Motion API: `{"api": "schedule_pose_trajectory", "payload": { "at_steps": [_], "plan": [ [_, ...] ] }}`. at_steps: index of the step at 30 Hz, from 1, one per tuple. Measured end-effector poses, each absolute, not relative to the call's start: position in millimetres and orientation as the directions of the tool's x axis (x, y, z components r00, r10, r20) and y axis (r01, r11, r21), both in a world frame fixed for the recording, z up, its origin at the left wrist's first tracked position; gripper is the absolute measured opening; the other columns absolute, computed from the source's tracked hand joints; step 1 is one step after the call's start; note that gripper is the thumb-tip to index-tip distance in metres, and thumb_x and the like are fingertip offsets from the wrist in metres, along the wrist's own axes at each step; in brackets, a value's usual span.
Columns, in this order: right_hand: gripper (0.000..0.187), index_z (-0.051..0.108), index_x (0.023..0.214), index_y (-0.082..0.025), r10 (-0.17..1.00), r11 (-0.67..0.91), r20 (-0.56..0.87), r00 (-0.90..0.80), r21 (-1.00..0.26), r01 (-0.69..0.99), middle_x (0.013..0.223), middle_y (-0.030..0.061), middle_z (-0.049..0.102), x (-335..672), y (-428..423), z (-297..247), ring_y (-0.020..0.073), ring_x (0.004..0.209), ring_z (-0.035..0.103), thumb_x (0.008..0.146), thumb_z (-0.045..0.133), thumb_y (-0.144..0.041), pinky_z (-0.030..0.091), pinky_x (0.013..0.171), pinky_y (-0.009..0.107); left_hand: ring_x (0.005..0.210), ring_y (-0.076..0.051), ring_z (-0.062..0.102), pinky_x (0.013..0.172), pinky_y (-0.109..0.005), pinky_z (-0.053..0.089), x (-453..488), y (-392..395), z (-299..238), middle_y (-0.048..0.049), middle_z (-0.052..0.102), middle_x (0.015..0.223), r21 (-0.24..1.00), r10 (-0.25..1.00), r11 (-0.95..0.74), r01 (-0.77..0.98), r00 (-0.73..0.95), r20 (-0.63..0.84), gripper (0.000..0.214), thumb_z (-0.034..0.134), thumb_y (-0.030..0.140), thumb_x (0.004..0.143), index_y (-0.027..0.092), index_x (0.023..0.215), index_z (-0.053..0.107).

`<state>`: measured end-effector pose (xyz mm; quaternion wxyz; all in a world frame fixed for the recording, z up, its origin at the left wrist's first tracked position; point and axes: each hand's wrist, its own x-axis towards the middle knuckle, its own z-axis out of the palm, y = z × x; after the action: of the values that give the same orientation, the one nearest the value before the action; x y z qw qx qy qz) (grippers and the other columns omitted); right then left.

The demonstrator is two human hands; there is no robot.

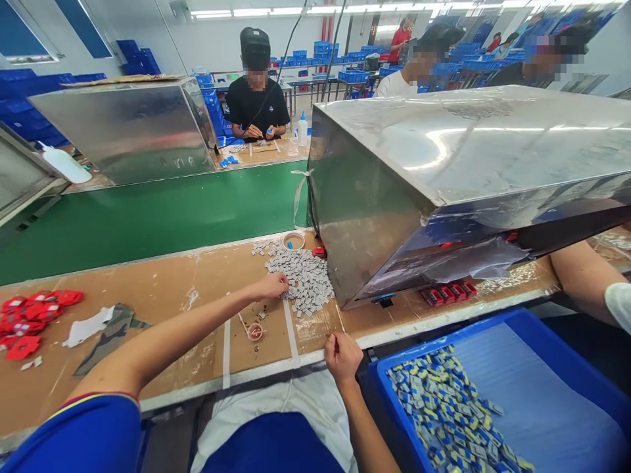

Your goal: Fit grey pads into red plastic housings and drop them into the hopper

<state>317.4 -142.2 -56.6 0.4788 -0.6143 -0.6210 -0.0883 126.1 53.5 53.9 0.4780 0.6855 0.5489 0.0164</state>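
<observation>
A heap of small flat grey pieces [308, 284] is spread over the brown cardboard-covered bench. My left hand [274, 286] reaches to the heap's left edge, fingers pinched together; what lies between them is hidden. Close to the bench's front edge, my right hand [342, 357] is closed around a thin pale stick [340, 318] that points up and away. A small round cup [255, 331] with a stick leaning on it stands below my left hand, dark crumbs beside it. Behind the heap lies a white ring-shaped dish [293, 241] with a blue bit inside.
A large metal hood [374, 197] overhangs the bench at right, with red parts [448, 292] beneath. A blue tray [552, 381] holds many small blue-grey-yellow parts. Red pieces [34, 315] lie far left. Beyond the green belt [162, 220] a person [257, 98] works; another's arm [584, 279] enters right.
</observation>
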Motion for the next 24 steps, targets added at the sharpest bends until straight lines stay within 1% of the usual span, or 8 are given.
{"api": "schedule_pose_trajectory", "payload": {
  "at_steps": [4, 7, 9, 12, 15, 19, 22, 24],
  "plan": [
    [0.024, 0.059, 0.077, -0.019, 0.684, 0.229, 0.698, 0.211, -0.48, 0.847, 0.06, 0.0013, 0.058, 317.0, -142.5, -55.4, 0.0151, 0.055, 0.053, 0.097, 0.045, -0.018, 0.037, 0.057, 0.028, 0.056, -0.009, 0.049, 0.054, -0.023, 0.042, 127.8, 52.1, 57.0, 0.0041, 0.055, 0.067, 0.688, 0.756, 0.084, 0.721, 0.403, -0.515, 0.017, 0.066, 0.028, 0.088, 0.014, 0.081, 0.06],
    [0.025, 0.06, 0.078, -0.019, 0.684, 0.233, 0.698, 0.21, -0.482, 0.845, 0.06, 0.0019, 0.06, 316.9, -142.7, -54.5, 0.0154, 0.055, 0.053, 0.097, 0.045, -0.018, 0.037, 0.058, 0.028, 0.054, -0.009, 0.048, 0.054, -0.022, 0.041, 132.3, 48.3, 59.1, 0.0046, 0.054, 0.061, 0.727, 0.73, 0.118, 0.676, 0.438, -0.525, 0.007, 0.066, 0.018, 0.08, 0.014, 0.077, 0.061],
    [0.024, 0.06, 0.078, -0.019, 0.685, 0.235, 0.698, 0.21, -0.484, 0.843, 0.061, 0.0021, 0.06, 316.8, -142.7, -54.2, 0.0155, 0.056, 0.054, 0.098, 0.045, -0.018, 0.037, 0.058, 0.028, 0.054, -0.01, 0.051, 0.055, -0.022, 0.043, 136.8, 45.9, 59.9, 0.0036, 0.056, 0.06, 0.756, 0.711, 0.148, 0.637, 0.463, -0.529, 0.003, 0.064, 0.016, 0.076, 0.014, 0.077, 0.062],
    [0.025, 0.059, 0.077, -0.019, 0.687, 0.233, 0.696, 0.208, -0.482, 0.844, 0.06, 0.0019, 0.06, 317.1, -142.7, -54.1, 0.0157, 0.056, 0.054, 0.098, 0.045, -0.019, 0.037, 0.058, 0.028, 0.055, -0.011, 0.056, 0.058, -0.023, 0.047, 141.6, 47.4, 60.4, 0.0015, 0.061, 0.066, 0.788, 0.703, 0.179, 0.589, 0.484, -0.522, 0.01, 0.06, 0.016, 0.074, 0.014, 0.084, 0.063],
    [0.027, 0.058, 0.076, -0.019, 0.691, 0.227, 0.694, 0.203, -0.475, 0.85, 0.059, 0.0013, 0.058, 317.5, -142.9, -53.7, 0.0158, 0.055, 0.053, 0.099, 0.045, -0.02, 0.036, 0.057, 0.029, 0.055, -0.011, 0.057, 0.058, -0.023, 0.047, 138.1, 56.4, 60.2, 0.0018, 0.062, 0.066, 0.797, 0.729, 0.175, 0.578, 0.468, -0.499, 0.013, 0.056, 0.016, 0.075, 0.016, 0.086, 0.062],
    [0.027, 0.058, 0.075, -0.02, 0.691, 0.218, 0.693, 0.205, -0.471, 0.855, 0.057, 0.0011, 0.057, 317.6, -143.0, -53.1, 0.0159, 0.053, 0.051, 0.099, 0.045, -0.021, 0.036, 0.056, 0.029, 0.05, -0.011, 0.053, 0.052, -0.022, 0.042, 123.5, 66.3, 56.7, 0.0032, 0.056, 0.055, 0.767, 0.762, 0.15, 0.624, 0.422, -0.491, 0.002, 0.059, 0.016, 0.073, 0.015, 0.072, 0.06],
    [0.026, 0.059, 0.076, -0.019, 0.69, 0.218, 0.692, 0.21, -0.475, 0.852, 0.058, 0.0014, 0.057, 317.3, -143.1, -52.7, 0.0157, 0.053, 0.052, 0.098, 0.046, -0.02, 0.036, 0.057, 0.029, 0.05, -0.012, 0.054, 0.051, -0.022, 0.042, 117.1, 61.7, 50.9, 0.0024, 0.056, 0.052, 0.746, 0.741, 0.142, 0.651, 0.43, -0.516, 0.011, 0.064, 0.018, 0.073, 0.015, 0.063, 0.059],
    [0.025, 0.059, 0.076, -0.019, 0.691, 0.221, 0.692, 0.21, -0.478, 0.85, 0.059, 0.0016, 0.058, 317.1, -143.1, -52.5, 0.0156, 0.054, 0.052, 0.097, 0.046, -0.019, 0.036, 0.057, 0.029, 0.052, -0.012, 0.055, 0.052, -0.022, 0.044, 118.2, 55.3, 46.1, 0.0024, 0.057, 0.054, 0.737, 0.724, 0.137, 0.662, 0.441, -0.53, 0.016, 0.067, 0.02, 0.076, 0.015, 0.063, 0.059]
  ]
}}
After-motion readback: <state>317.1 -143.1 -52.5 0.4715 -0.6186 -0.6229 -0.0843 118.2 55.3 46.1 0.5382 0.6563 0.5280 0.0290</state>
